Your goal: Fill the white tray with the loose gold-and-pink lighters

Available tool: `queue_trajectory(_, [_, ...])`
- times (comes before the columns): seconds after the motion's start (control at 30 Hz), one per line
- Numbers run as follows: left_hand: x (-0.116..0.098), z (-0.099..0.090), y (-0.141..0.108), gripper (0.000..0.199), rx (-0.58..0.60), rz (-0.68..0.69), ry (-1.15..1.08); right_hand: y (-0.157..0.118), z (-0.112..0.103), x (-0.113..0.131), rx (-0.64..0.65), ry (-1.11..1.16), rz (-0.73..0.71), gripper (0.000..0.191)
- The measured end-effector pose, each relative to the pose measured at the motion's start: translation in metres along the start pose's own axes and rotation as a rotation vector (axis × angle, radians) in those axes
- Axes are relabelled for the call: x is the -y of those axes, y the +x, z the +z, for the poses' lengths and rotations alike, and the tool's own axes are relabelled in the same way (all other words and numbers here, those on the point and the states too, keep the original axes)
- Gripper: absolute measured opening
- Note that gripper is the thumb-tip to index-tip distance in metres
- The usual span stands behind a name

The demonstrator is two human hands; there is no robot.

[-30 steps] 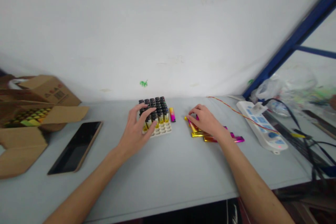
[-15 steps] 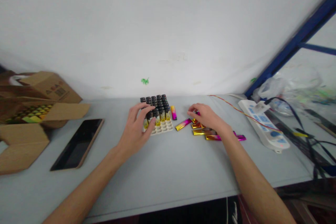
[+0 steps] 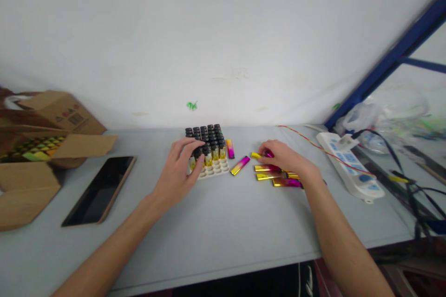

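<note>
Pale grey flat tabletop, far edge butted against a plain white wall w/ a small green mark low down. Blue metal frame bar slants up at the right far corner; clear plastic bags and black cables piled beyond the right edge.

Near the middle of the far edge: cream plastic grid tray filled at the back w/ upright black-capped lighters; front rows of cells open. Left hand rests on the tray's left front corner, fingers spread and curled, touching the lighters, not gripping one that I can tell.

Right hand just right of tray, thumb and forefinger pinching a gold-and-magenta metallic lighter sleeve off the surface. Under and beside that hand, a loose heap of same shiny sleeves. One more sleeve lies diagonal between tray and heap; a pink-yellow lighter lies touching the tray's right side.

Left side: black smartphone flat, screen dark; open brown cardboard box at left edge, colourful items inside. Right far corner: white power strip w/ plug in it, red-yellow wire running along the far edge.
</note>
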State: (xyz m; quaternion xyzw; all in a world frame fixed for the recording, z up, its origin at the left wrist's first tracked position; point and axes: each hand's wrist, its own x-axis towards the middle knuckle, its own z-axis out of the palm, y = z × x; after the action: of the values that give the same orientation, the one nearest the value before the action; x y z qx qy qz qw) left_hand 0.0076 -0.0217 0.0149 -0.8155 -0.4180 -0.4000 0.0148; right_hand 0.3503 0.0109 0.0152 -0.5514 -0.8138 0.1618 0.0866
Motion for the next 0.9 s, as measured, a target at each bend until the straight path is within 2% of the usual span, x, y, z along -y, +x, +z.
queue_trajectory(0.13, [0.0, 0.0, 0.001, 0.028, -0.012, 0.011, 0.006, -0.004, -0.004, 0.002, -0.139, 0.151, -0.003, 0.019])
queue_trajectory(0.27, [-0.004, -0.002, 0.0, 0.028, -0.076, 0.053, 0.037, -0.003, -0.006, 0.008, -0.422, 0.397, -0.043, 0.024])
queue_trajectory(0.33, [-0.009, -0.003, 0.0, 0.025, -0.141, 0.063, 0.058, -0.001, -0.007, 0.015, -0.497, 0.56, -0.057, 0.035])
queue_trajectory(0.43, [-0.017, -0.004, -0.002, 0.021, -0.195, 0.064, -0.025, 0.002, -0.004, 0.03, -0.401, 0.885, -0.086, 0.048])
queue_trajectory(0.5, [-0.023, -0.004, -0.004, 0.018, -0.167, 0.043, -0.138, 0.003, 0.001, 0.044, -0.296, 1.099, -0.09, 0.045])
queue_trajectory(0.6, [-0.031, -0.002, -0.007, 0.017, -0.078, -0.061, -0.296, 0.004, 0.015, 0.066, -0.194, 1.328, -0.039, 0.037])
queue_trajectory(0.73, [-0.034, 0.005, -0.009, 0.033, 0.029, -0.257, -0.532, 0.005, 0.036, 0.091, -0.083, 1.435, 0.008, 0.036])
queue_trajectory(0.83, [-0.03, 0.009, -0.009, 0.021, 0.021, -0.393, -0.656, 0.005, 0.045, 0.1, -0.027, 1.461, 0.023, 0.039])
queue_trajectory(0.9, [-0.028, 0.01, -0.008, 0.02, 0.009, -0.495, -0.757, 0.005, 0.049, 0.105, -0.001, 1.457, 0.026, 0.041])
